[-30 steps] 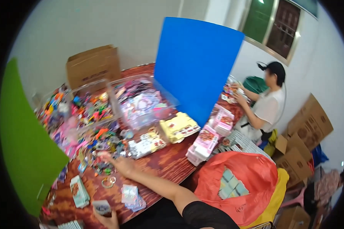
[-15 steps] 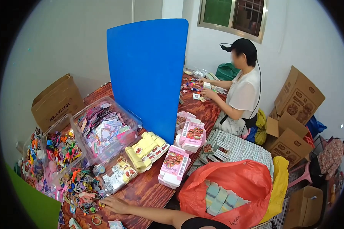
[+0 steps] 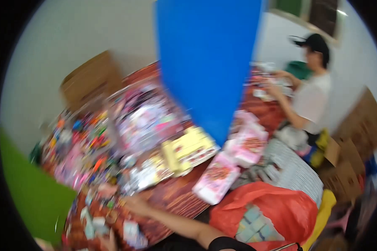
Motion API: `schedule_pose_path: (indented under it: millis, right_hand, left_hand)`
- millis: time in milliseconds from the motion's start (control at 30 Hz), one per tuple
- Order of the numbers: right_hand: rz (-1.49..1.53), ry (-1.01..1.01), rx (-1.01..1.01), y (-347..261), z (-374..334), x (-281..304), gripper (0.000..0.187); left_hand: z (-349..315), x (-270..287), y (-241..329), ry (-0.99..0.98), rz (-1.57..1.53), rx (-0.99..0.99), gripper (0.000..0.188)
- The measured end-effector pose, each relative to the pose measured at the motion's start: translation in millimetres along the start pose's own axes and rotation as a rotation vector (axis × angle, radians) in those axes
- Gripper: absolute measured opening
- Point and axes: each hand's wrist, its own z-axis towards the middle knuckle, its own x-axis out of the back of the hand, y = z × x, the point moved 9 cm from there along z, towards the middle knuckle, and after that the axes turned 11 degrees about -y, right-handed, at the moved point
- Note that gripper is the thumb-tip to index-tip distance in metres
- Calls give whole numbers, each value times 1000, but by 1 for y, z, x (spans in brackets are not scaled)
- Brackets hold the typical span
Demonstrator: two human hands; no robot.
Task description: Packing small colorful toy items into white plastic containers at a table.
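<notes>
My right hand (image 3: pixel 136 205) reaches across the red wood-grain table (image 3: pixel 167 213) to the near edge of a heap of small colourful trinkets (image 3: pixel 99 190). Its fingers are smeared, so anything in them cannot be made out. Low in the picture, part of my left hand (image 3: pixel 108 242) shows, also blurred. Just above it lie a pale green packet (image 3: pixel 88 221) and a small whitish piece (image 3: pixel 99 221); whether the hand touches them is unclear. To its right rests a white and pale blue packet (image 3: pixel 134 234).
Bins of trinkets and shiny packets (image 3: pixel 148 121) stand beyond, beside yellow cards (image 3: pixel 192 146) and pink boxes (image 3: pixel 218 178). An upright blue board (image 3: pixel 209 62) divides the table. A red bag (image 3: pixel 280 205) holds packs at right. Across the table a person (image 3: pixel 310 92) handles small things.
The view has swung, shifting the scene rightward and blurring it. My left hand has come into sight at the lower edge. My right hand stays by the trinket heap.
</notes>
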Motion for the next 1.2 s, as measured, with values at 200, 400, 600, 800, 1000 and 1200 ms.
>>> schedule_pose_path:
  millis: [200, 400, 600, 800, 1000, 1200]
  right_hand:
    - [-155, 213, 56, -8, -20, 43, 37]
    - [-526, -21, 145, -44, -22, 3, 39]
    - [-691, -6, 130, -50, -16, 3, 34]
    - [-804, -138, -179, -42, 15, 20, 41]
    - [-1286, -343, -222, -40, 39, -20, 35]
    - [-954, -302, -161, -39, 51, 16, 26]
  left_hand:
    - [-4, -40, 67, -16, 262, 141, 72]
    - [-25, -28, 104, 76, 495, -40, 79]
    - [-23, -27, 99, 32, 395, -145, 79]
    - [-23, -20, 100, 75, 287, -214, 79]
    - [-24, -17, 114, 63, 343, -233, 81]
    - [-25, -17, 119, 56, 323, -264, 79]
